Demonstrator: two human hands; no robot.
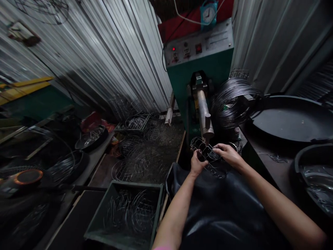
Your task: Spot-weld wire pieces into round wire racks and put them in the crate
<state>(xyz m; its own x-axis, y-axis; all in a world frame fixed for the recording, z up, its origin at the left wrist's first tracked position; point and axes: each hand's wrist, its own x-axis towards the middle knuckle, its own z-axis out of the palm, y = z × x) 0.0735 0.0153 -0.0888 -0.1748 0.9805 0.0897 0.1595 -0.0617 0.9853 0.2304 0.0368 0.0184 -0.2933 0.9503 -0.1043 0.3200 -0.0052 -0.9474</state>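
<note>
Between my hands is a small round wire frame (pixel 213 155), placed under the tip of the spot welder's upper arm (pixel 205 113). My left hand (pixel 198 163) is closed on the frame's near left side, thumb and fingers pinching the wire. On the right, my right hand (pixel 227 153) pinches a wire at the frame's right edge with thumb and fingertips. The welder's electrode (pixel 207 140) comes down at the frame, but whether it touches the wire I cannot tell. Part of the frame is hidden behind my fingers. A black apron (pixel 221 208) covers my lap below.
A green crate (pixel 97 215) of wire pieces stands at the lower left. Right of the welder's green body (pixel 200 64) hangs a wire coil (pixel 234 100). A big black tray (pixel 288 119) and a black tub (pixel 299 166) rest on the right bench. Wire frames litter the floor (pixel 163 152).
</note>
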